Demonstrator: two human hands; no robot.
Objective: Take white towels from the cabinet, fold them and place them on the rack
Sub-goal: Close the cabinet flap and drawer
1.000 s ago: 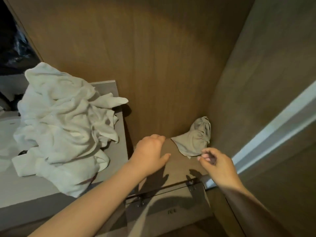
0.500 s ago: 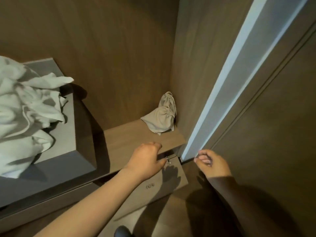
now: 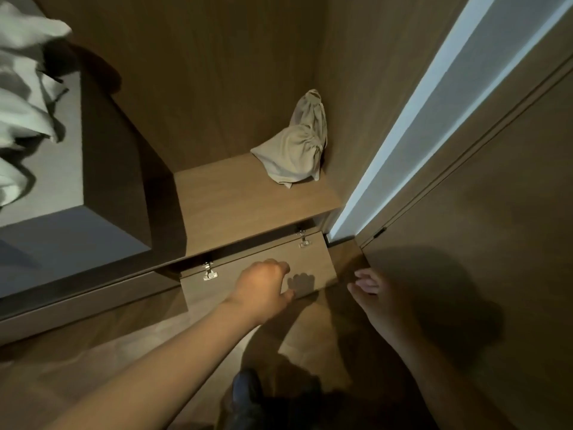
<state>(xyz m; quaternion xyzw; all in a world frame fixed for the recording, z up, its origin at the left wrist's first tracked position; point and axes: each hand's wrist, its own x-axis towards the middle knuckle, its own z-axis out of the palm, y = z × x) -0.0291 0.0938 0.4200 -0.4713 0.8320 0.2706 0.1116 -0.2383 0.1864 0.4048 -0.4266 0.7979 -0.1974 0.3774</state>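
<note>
A heap of crumpled white towels point(image 3: 21, 97) lies at the far left on a grey ledge point(image 3: 62, 193) inside the wooden cabinet. Below the low wooden shelf point(image 3: 235, 200) a hinged flap panel point(image 3: 313, 262) stands swung outward on two metal hinges. My left hand point(image 3: 263, 287) is on this flap, fingers curled over its face and thumb at its lower edge. To the right, my right hand point(image 3: 375, 290) hovers near the flap's right end with loosely curled fingers, holding nothing.
A beige drawstring cloth bag point(image 3: 297, 150) sits in the back right corner of the shelf. The cabinet's door point(image 3: 480, 212) stands at the right, its pale edge point(image 3: 434, 103) catching light. A dark shoe point(image 3: 248, 395) shows on the floor below.
The view has swung down and right, pushing the towels to the left edge. My left hand dropped from the shelf top onto the flap's lower edge. My right hand moved lower beside it.
</note>
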